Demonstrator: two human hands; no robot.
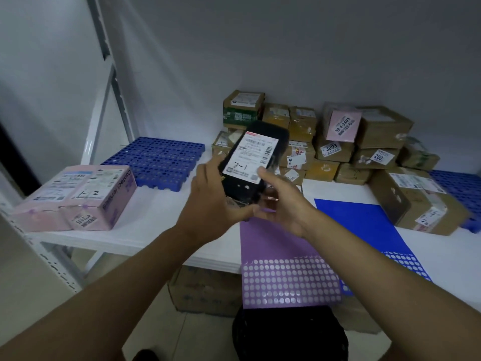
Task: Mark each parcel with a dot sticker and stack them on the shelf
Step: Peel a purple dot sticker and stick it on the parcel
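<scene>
Left hand: I see my left hand (208, 201) raised above the white shelf (161, 220), fingers curled round the lower left side of the black parcel (253, 162).
Right hand: my right hand (282, 204) grips the same parcel from the lower right, thumb lying on the corner of its white shipping label (251, 157), fingers wrapped beneath.
Black parcel: held between both hands, tilted, label side toward me; handwriting reads "2-1" on the label.
Dot on parcel: I cannot tell whether a sticker is on it; the hands cover the lower end.
Purple sticker sheet (283, 267): flat on the shelf directly below my right hand, overhanging the front edge; rows of dots in its near part look already peeled.
Blue sticker sheet (364, 225): right of my right hand, partly under the purple sheet.
Pink parcels (78, 196): two boxes side by side, well left of my left hand, at the shelf's front corner.
Brown parcels (338, 144): a stacked group beyond and right of both hands, against the wall.
Blue grid mat (156, 160): beyond my left hand, behind the pink parcels.
Large brown box (416, 199): far right of my right hand, beside the blue sheet.
</scene>
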